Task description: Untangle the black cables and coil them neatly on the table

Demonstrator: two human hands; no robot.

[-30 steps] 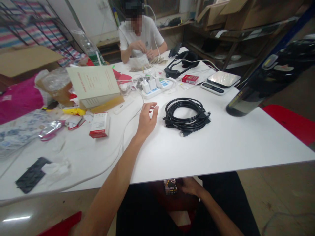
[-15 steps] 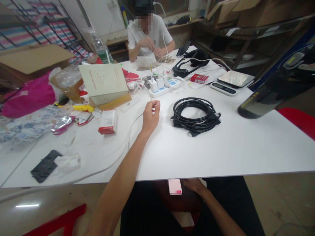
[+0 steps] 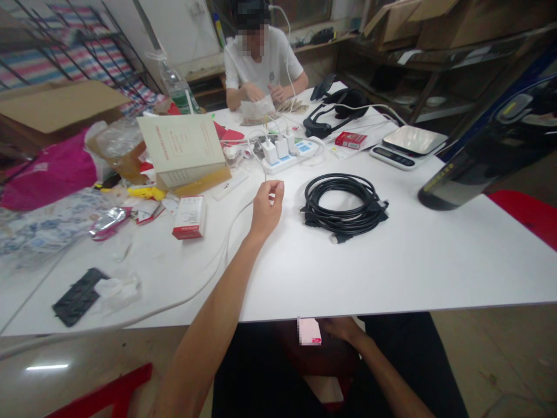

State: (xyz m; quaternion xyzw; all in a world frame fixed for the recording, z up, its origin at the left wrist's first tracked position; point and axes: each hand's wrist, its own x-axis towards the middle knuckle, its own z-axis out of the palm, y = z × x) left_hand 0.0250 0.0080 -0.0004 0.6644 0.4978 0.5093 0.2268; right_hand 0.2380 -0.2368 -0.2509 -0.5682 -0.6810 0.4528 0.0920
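My left hand [image 3: 267, 208] rests on the white table [image 3: 391, 261] with its fingers loosely curled and nothing visible in them. A white cable [image 3: 232, 229] runs close beside it, partly behind the hand; contact cannot be made out. Just right of this hand lies a coiled black cable [image 3: 343, 220] with its plugs showing. Below the table edge, my right hand [image 3: 348, 330] is in my lap, its fingers mostly hidden in shadow. Near those fingers is a pale pink rectangular thing [image 3: 310, 332], partly blurred; whether I grip it is unclear.
Beyond my left hand are a power strip [image 3: 282, 164] with white chargers, a headset [image 3: 322, 119] and a scale [image 3: 408, 145]. A dark bottle-like object [image 3: 452, 180] leans at right. On the left are a red-white box [image 3: 190, 216] and an open booklet [image 3: 183, 142]. A person [image 3: 263, 75] sits opposite.
My hands and the nearby cables stay practically in place. The view shifts slightly. Across the table, the other person's hands have moved a little, lower over the clear bag.
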